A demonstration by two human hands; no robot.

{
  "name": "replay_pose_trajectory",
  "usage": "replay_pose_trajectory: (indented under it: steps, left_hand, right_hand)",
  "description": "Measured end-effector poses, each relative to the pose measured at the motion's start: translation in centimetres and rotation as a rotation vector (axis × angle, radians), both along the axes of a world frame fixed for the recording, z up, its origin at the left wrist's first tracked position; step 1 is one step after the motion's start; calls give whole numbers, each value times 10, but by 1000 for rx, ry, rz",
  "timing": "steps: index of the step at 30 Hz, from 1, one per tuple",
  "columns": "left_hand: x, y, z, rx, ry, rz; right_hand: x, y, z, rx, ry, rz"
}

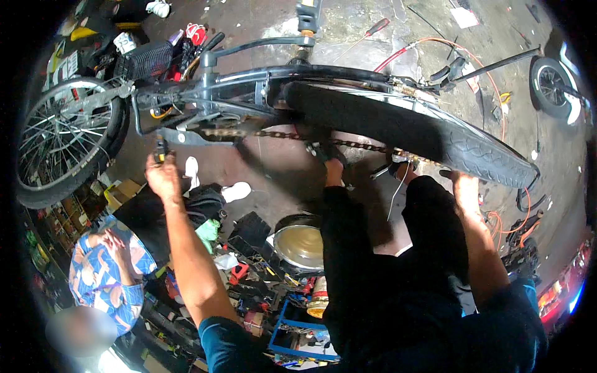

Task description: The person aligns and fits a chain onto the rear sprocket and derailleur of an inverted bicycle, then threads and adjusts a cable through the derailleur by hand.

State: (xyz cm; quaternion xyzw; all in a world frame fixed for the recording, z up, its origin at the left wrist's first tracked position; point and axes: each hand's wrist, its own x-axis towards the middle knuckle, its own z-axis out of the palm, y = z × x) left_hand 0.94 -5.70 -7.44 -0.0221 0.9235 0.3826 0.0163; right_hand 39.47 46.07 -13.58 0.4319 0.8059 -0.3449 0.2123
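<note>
A bicycle stretches across the view, its black rear tyre [367,118] at the centre right and a spoked wheel [71,146] at the far left. My left hand [163,177] is closed around a black pedal [161,149] beside the grey chain guard [208,137]. From that guard a rusty chain [311,138] runs right to the rear hub [404,155]. My right hand [464,184] is at the near side of the rear tyre, right of the hub. Its fingertips are partly hidden, and whether it grips anything is unclear.
A red-handled screwdriver [377,27], an orange hose [482,59] and a small wheel [553,87] lie beyond the bicycle. Nearer are a round metal basin [300,247], a blue rack [298,326] and scattered tools. Another person in a patterned shirt [112,267] is at the lower left.
</note>
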Motion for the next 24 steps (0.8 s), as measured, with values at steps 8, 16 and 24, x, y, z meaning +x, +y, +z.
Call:
replay_pose_trajectory:
  steps: [8,16,24]
  left_hand:
    - [59,80,120,-376,311,23]
    - [97,89,132,-96,354,167]
    - [88,66,107,-279,587,-24]
  right_hand:
    - [11,4,-15,-392,248,-707]
    - [-11,-25,10,-72,553,-324]
    - [-3,-3,-8,110,654,78]
